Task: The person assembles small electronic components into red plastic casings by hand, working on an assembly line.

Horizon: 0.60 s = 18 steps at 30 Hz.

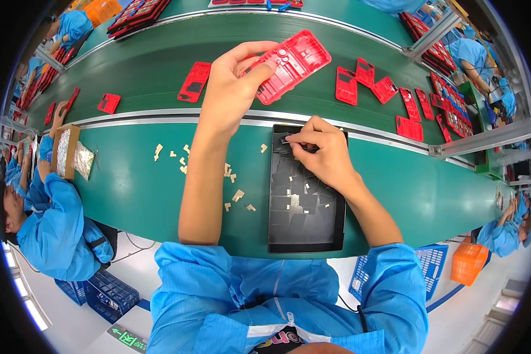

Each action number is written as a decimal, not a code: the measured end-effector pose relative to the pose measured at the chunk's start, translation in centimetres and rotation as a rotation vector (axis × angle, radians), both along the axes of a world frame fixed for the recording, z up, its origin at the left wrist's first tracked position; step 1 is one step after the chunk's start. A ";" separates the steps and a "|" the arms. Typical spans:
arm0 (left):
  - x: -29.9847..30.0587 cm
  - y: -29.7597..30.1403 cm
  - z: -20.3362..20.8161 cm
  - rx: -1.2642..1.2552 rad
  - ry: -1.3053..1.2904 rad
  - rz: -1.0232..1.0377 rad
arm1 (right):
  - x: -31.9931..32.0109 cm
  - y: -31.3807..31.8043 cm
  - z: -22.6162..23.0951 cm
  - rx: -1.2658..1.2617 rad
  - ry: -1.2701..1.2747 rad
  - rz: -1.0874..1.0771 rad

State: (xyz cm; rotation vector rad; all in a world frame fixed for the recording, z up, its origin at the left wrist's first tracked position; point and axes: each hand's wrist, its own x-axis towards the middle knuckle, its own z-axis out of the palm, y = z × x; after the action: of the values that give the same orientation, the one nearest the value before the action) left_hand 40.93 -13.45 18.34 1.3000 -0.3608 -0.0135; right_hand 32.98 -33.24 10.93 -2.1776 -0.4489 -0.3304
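My left hand (pixel 236 79) grips a red plastic housing (pixel 289 66) by its lower left end, raised over the green conveyor belt. Its ribbed inner side faces up. Down in the black tray (pixel 271 230), at its far end, my right hand (pixel 321 147) has thumb and forefinger pinched at a small dark piece, largely hidden by the fingers. Thin dark sheets (pixel 304 227) cover much of the tray's bottom, with a few small pale bits among them. Left of the tray, small cream-coloured L-shaped pieces (pixel 238 194) lie scattered on the green table.
More red housings (pixel 346 87) lie on the belt (pixel 147 79), several with dark patches. A metal rail (pixel 153 115) divides belt from table. At left, a co-worker in blue (pixel 59 224) sits beside a cardboard box (pixel 65 151). A metal post (pixel 484 135) stands at right.
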 end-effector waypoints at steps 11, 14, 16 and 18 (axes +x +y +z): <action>0.0 0.1 0.1 -0.183 0.101 -0.002 | 0.9 -1.8 5.1 0.681 0.321 0.033; -0.8 -0.6 0.4 -0.217 0.086 0.046 | 1.0 -2.3 7.1 0.797 0.269 0.076; -1.4 -1.3 0.8 -0.200 0.072 0.045 | 0.7 -1.7 8.8 0.827 0.220 0.061; -1.9 -1.7 1.1 -0.215 0.011 0.058 | 0.7 -1.4 9.7 0.855 0.146 0.063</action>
State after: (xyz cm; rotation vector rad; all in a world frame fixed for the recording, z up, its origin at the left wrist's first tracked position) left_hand 39.02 -15.15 19.40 1.0971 -0.3064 0.0651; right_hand 33.65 -34.63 20.63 -1.3383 -0.2265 -0.2600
